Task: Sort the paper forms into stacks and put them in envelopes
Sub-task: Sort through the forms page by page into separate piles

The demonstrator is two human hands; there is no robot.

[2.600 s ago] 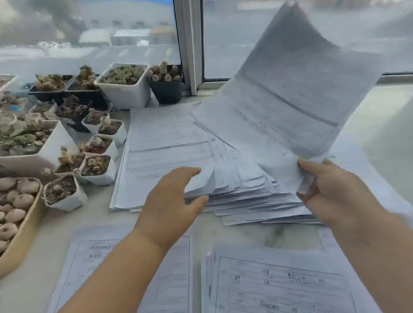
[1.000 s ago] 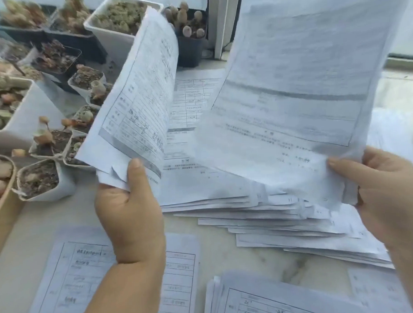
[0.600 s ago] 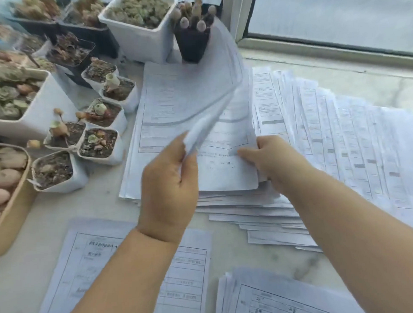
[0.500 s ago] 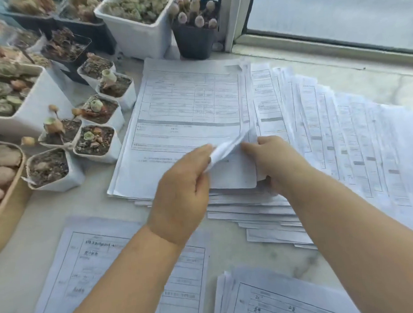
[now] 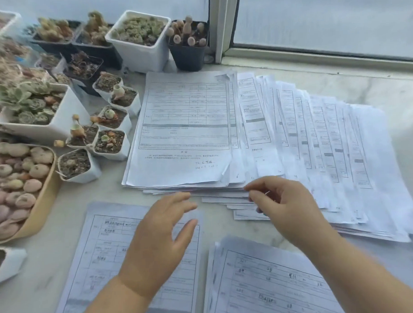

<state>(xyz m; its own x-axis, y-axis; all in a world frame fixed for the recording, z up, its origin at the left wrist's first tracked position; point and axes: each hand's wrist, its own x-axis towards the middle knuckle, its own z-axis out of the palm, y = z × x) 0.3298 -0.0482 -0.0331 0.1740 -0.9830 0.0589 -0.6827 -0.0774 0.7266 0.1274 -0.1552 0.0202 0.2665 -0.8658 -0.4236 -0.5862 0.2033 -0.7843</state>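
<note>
Nearest the camera, two piles of printed forms lie on the pale marbled table [image 5: 226, 228]: a single form [image 5: 103, 258] at lower left and a thicker stack [image 5: 259, 283] at lower right, each with handwriting in its ruled boxes. Both forearms reach forward over them. The left hand [image 5: 157, 240] hovers above the single form with its fingers loosely extended and spread, gripping nothing. The right hand [image 5: 284, 207] sits just beyond the thicker stack, its fingers loosely curled with thumb and forefinger close together at the near edge of the big pile; whether it actually pinches a sheet cannot be told. Past the hands lies the main pile of forms [image 5: 183, 133], its top sheet squared up and face up on the left, while the sheets beneath fan out [image 5: 329, 140] to the right in overlapping strips, reaching far across the table. To the left of the pile stand small white pots [image 5: 109, 142] of soil and tiny succulents, a tan tray [image 5: 42, 209] of pebble-like plants and a larger white planter [image 5: 59, 124]. Farthest back, a white square pot [image 5: 140, 39] and a dark pot [image 5: 189, 56] of cacti stand against the window frame [image 5: 222, 27].
</note>
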